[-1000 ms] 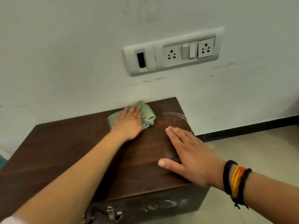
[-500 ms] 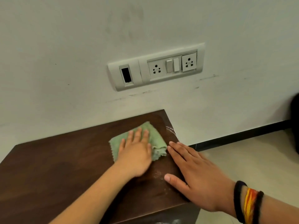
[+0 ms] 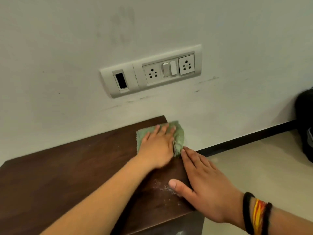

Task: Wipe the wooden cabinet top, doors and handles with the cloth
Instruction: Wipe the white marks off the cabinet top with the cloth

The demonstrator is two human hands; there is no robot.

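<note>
Pressing flat on the green cloth [image 3: 177,134], the left hand [image 3: 156,148] now holds it at the far right corner of the wooden cabinet top [image 3: 67,175], and part of the cloth hangs over the right edge. Half a second ago the cloth lay fully on the wood, a little more to the left; one second ago it was further from this edge. The fingers of this hand are straight and close together, palm down — they do not curl round the cloth.

The right hand [image 3: 203,187] lies spread on the right edge of the top, fingers straight, thumb apart. Its fingertips [image 3: 184,150] touch the bunched end of the cloth, while before there was a small gap between them. A black band and an orange-yellow thread [image 3: 257,216] are round this wrist.

Pale dust specks [image 3: 160,185] remain on the wood beside the right thumb. On the white wall [image 3: 67,65] above is a switch and socket panel [image 3: 152,72], and a dark bag [image 3: 304,129] — only partly visible — stands on the floor at the right, more in view than earlier.
</note>
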